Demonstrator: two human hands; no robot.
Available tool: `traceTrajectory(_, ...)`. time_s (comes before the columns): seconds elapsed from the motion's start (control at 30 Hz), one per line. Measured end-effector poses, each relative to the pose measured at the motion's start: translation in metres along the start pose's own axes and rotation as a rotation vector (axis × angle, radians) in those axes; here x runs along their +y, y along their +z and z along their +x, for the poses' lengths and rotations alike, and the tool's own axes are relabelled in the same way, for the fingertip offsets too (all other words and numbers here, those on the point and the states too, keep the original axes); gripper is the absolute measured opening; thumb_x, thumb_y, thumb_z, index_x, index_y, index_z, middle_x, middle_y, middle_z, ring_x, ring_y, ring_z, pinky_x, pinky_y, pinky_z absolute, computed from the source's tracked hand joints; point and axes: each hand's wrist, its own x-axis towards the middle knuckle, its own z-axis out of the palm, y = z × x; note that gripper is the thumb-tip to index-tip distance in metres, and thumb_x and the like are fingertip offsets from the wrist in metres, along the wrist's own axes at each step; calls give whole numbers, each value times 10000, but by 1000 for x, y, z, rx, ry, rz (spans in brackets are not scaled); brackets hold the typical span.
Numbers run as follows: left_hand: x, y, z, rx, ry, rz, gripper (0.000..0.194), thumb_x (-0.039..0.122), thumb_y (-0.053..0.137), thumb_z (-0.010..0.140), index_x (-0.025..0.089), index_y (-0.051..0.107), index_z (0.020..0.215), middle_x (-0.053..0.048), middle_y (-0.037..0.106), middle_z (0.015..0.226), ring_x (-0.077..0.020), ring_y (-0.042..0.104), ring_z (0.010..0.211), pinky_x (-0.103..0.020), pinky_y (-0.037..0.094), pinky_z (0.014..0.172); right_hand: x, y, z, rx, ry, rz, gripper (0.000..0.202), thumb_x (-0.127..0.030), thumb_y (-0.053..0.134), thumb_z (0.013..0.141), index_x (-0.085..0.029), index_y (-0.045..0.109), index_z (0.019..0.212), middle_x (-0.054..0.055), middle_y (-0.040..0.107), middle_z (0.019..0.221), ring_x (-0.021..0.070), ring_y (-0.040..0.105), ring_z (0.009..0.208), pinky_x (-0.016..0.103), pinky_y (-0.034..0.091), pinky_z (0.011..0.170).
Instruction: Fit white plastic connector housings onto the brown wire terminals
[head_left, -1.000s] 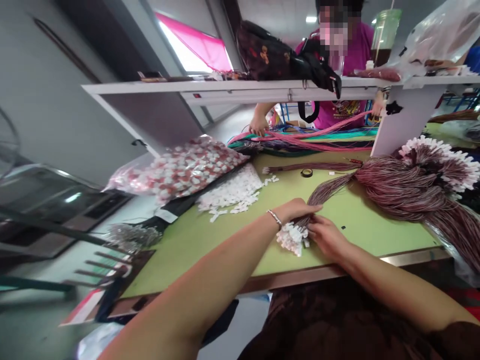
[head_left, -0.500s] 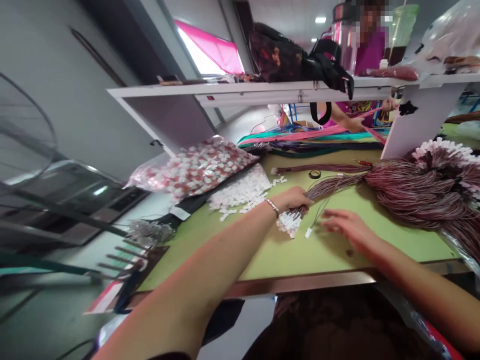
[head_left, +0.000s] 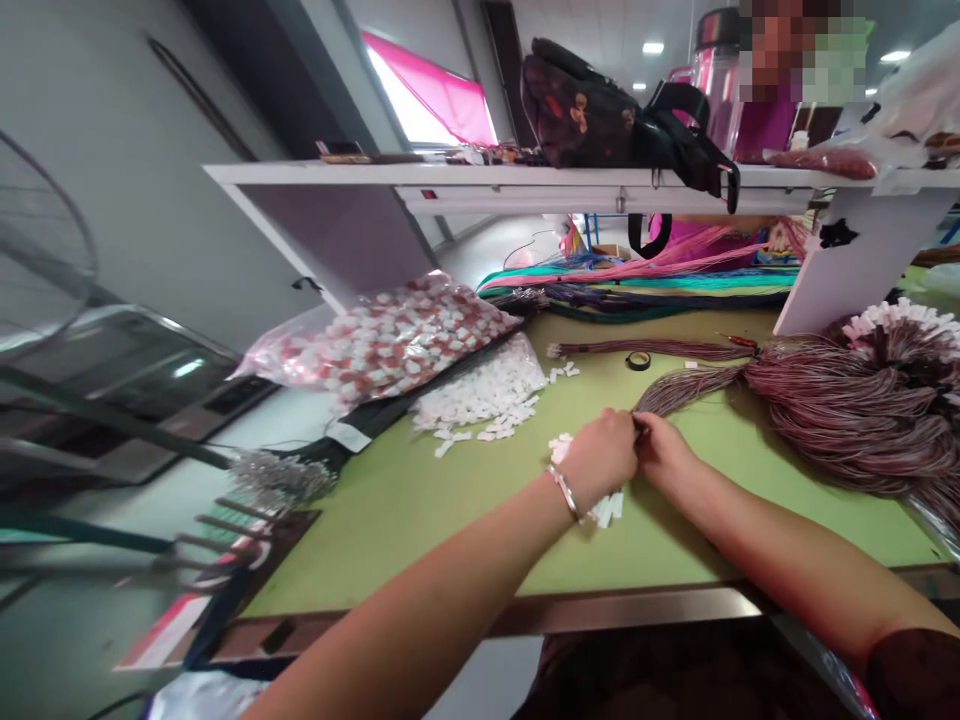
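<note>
My left hand [head_left: 602, 458], with a bracelet at its wrist, is closed around a bundle of thin brownish wires [head_left: 686, 388]. White connectors [head_left: 609, 508] on the bundle's ends stick out below and beside that hand. Pressed up against it, my right hand [head_left: 663, 447] pinches the same bundle, its fingertips partly hidden at the meeting point. Behind my hands, a roll of black tape [head_left: 638, 361] lies on the green mat. A second, thinner wire bundle [head_left: 645, 348] stretches across the mat beyond the tape.
A large coil of brown wires [head_left: 832, 420] fills the right side. Loose white connectors [head_left: 487, 395] and a plastic bag of white and red-brown parts [head_left: 420, 335] lie left. A shelf [head_left: 465, 175] spans the back, holding a dark bag [head_left: 581, 110]. Another person stands behind it.
My right hand has moved left and in to meet my left hand at the bundle. The single stray wire with a white connector no longer shows apart from it. The view has shifted slightly.
</note>
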Motion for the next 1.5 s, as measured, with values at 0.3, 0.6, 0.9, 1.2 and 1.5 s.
traceTrajectory(0.3,-26,-5,13,-67,-57,43,256,154,446,761,144,642,926,-155,663,851,-283,647,815,-355,455,699,-14,1,0,54,273,368,84,-134,512,726,-184,540,666,22,627,648,124,612,670,249,522,706)
traceTrajectory(0.6,-46,6,21,-11,32,78,251,70,405,748,147,631,825,-119,676,740,-243,622,727,-348,393,702,-92,-38,60,-160,-231,-1050,196,-251,557,760,-168,684,883,43,677,794,137,592,705,269,475,693)
traceTrajectory(0.9,-50,4,19,-47,114,106,226,95,445,713,151,635,820,-120,683,767,-258,635,759,-353,415,712,-74,-15,128,-96,-401,-1551,141,-181,604,725,-139,712,805,133,600,991,219,529,954,298,383,851)
traceTrajectory(1.2,-57,-10,38,-121,-11,-227,188,272,516,751,147,647,800,-81,652,699,-187,591,613,-257,401,552,-70,-40,-22,-298,-51,-801,287,-417,534,764,-156,633,832,-5,601,718,58,332,459,210,262,455)
traceTrajectory(1.5,-22,-35,17,-201,1,-271,121,201,500,693,148,609,689,-15,563,520,-132,522,492,-209,345,457,-32,-38,-39,-199,-151,-791,234,-372,537,729,-150,591,677,-24,499,584,84,371,511,234,292,506)
